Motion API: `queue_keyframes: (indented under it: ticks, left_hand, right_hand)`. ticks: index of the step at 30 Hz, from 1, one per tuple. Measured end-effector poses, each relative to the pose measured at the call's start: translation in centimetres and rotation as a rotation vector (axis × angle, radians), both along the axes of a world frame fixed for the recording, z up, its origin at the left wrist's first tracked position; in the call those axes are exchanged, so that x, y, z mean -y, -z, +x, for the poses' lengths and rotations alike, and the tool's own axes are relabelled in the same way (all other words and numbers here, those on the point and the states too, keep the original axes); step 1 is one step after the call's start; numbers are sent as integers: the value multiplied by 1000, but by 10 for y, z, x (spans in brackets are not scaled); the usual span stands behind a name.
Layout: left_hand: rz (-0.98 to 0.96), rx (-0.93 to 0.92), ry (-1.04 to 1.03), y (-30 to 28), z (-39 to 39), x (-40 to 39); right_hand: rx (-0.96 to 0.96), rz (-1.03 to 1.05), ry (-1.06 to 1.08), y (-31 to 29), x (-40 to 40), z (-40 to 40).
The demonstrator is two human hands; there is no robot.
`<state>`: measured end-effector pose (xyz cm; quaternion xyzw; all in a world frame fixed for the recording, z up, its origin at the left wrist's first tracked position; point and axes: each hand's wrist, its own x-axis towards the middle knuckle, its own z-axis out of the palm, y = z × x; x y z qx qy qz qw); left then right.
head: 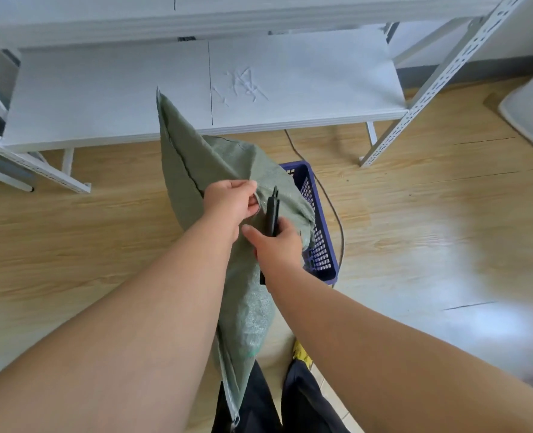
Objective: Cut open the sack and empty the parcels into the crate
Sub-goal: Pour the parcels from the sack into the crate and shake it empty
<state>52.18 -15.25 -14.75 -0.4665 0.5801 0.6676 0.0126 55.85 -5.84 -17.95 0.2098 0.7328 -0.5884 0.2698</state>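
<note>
sack (193, 157): green woven, crumpled | parcels: perhaps inside, hidden

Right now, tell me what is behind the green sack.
Behind the green sack sits a blue crate; only its right side and perforated wall show. The sack hides the rest, so the crate's contents cannot be seen.

Sack (196, 157) upright on floor (415, 214), crate (316, 220) behind it to the right, shelf (102, 98) beyond both, cable (331, 201) right of crate
</note>
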Motion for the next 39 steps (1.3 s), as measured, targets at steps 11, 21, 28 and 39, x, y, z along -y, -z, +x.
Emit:
queue_keyframes:
  ticks: [11, 21, 28, 39]
  left_hand:
    - [-409, 545, 442, 53, 37, 28]
    - [-471, 711, 762, 79, 63, 23]
    - [-411, 587, 577, 89, 82, 26]
    - [178, 229, -25, 66, 71, 3]
  right_hand:
    - [51, 63, 154, -1, -26, -64]
    - [26, 19, -25, -6, -24, -96]
    - [-34, 46, -117, -24, -13, -119]
    - [62, 22, -257, -40, -35, -109]
